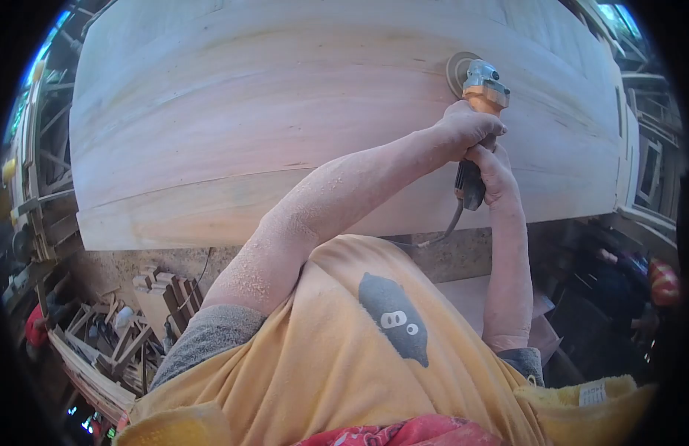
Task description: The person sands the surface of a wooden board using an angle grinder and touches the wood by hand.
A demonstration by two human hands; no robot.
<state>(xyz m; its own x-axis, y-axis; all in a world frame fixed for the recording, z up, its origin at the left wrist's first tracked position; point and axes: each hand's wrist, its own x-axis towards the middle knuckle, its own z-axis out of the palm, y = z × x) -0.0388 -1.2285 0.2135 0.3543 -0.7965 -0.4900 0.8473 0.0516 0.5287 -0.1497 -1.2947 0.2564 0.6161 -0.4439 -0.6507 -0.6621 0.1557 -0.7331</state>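
An angle grinder (484,85) with a round sanding disc (455,73) rests against a broad pale wooden panel (285,119), near the panel's upper right part. My left hand (471,126) is wrapped around the orange body just behind the metal head. Close behind it, my right hand (495,172) grips the dark rear handle, and the two hands nearly touch. A black power cord (452,223) runs from the handle's end down past the panel's near edge. Pale sawdust coats my left arm.
Wood offcuts (162,297) stand below the panel at left, beside a heap of scrap strips (110,346). Timber frames (649,163) line the right side. A person in red (38,327) shows at the far left. Dark, blurred shapes lie at lower right.
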